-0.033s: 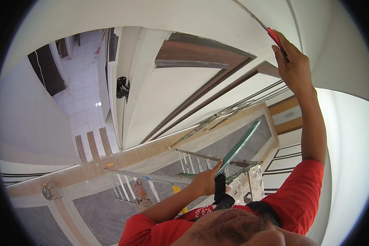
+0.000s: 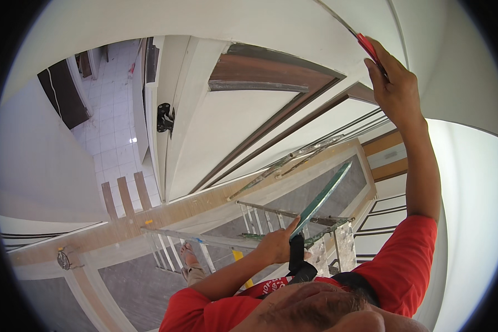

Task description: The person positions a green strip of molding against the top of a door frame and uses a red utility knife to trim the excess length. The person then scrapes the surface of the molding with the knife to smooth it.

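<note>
Raised at the upper right, my right hand (image 2: 395,88) is closed round a slim red-handled tool (image 2: 369,48). The tool's tip meets the lower end of a thin dark line (image 2: 337,17) on the white surface overhead. Low in the middle, in front of my chest, my left hand (image 2: 276,245) grips the near end of a long, narrow green board (image 2: 323,193). That board slants up and away to the right, and a black strap (image 2: 297,252) shows beside the hand. The tool's kind is hard to make out, and my fingers hide part of its handle.
Below stand metal stepladders (image 2: 205,238) with paint-stained rungs, and a bare foot (image 2: 188,254) shows beside one. A white door panel with a dark frame (image 2: 260,86) and a black hinge (image 2: 165,118) is ahead. Tiled floor (image 2: 108,124) lies beyond the doorway. A round fan-like object (image 2: 65,258) sits at left.
My right hand and the red-handled tool have shifted very slightly left and up along the overhead surface. The left hand and the green board stay as they were.
</note>
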